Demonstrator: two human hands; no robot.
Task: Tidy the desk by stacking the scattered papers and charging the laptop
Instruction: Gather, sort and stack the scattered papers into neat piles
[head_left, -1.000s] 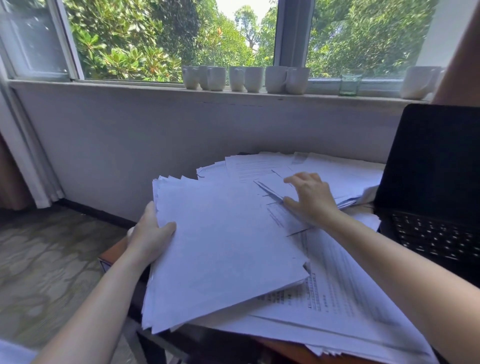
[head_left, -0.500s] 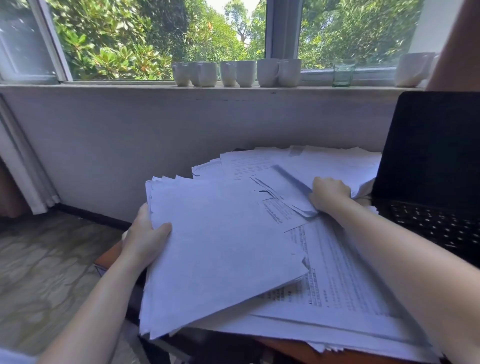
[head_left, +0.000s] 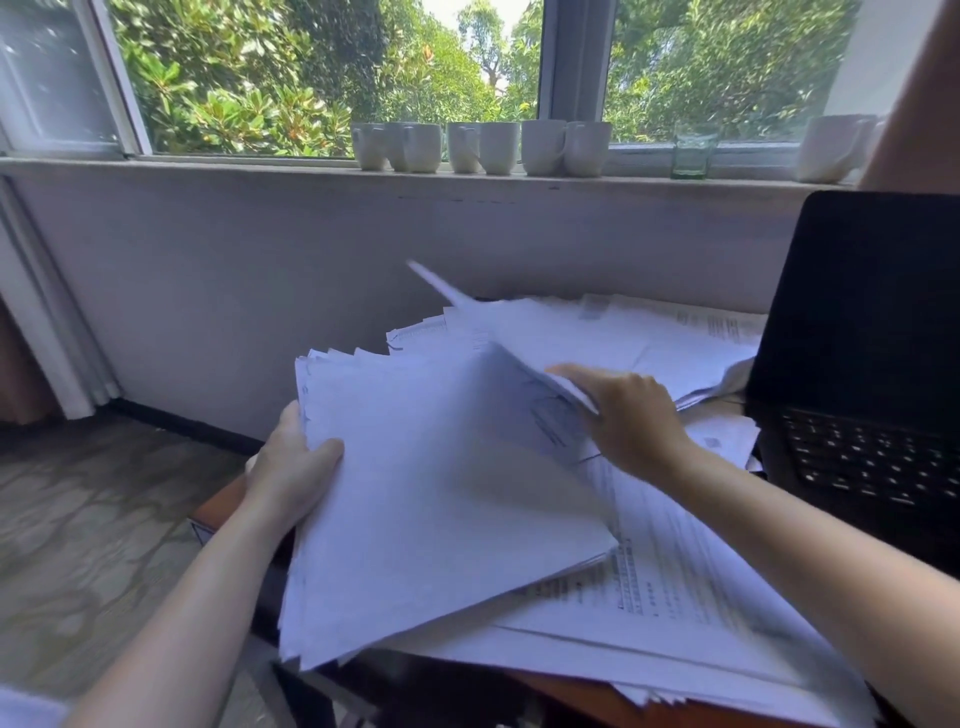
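My left hand (head_left: 291, 470) grips the left edge of a stack of white papers (head_left: 426, 514), thumb on top, held tilted above the desk. My right hand (head_left: 631, 415) pinches a single sheet (head_left: 498, 338) and holds it lifted over the stack's right side; the sheet is blurred. More printed papers (head_left: 675, 587) lie scattered on the desk under and behind the stack. An open black laptop (head_left: 872, 374) stands at the right with its screen dark. No charger shows.
A windowsill (head_left: 311, 169) behind the desk carries several white mugs (head_left: 483, 148) and a green glass (head_left: 691, 156). The desk's brown edge (head_left: 215, 506) shows at the left, with stone floor (head_left: 88, 519) beyond it. A person's arm (head_left: 914, 104) is at the top right.
My right hand took hold of a sheet from the far pile and swung it leftward over the stack. The left hand kept its grip on the stack.
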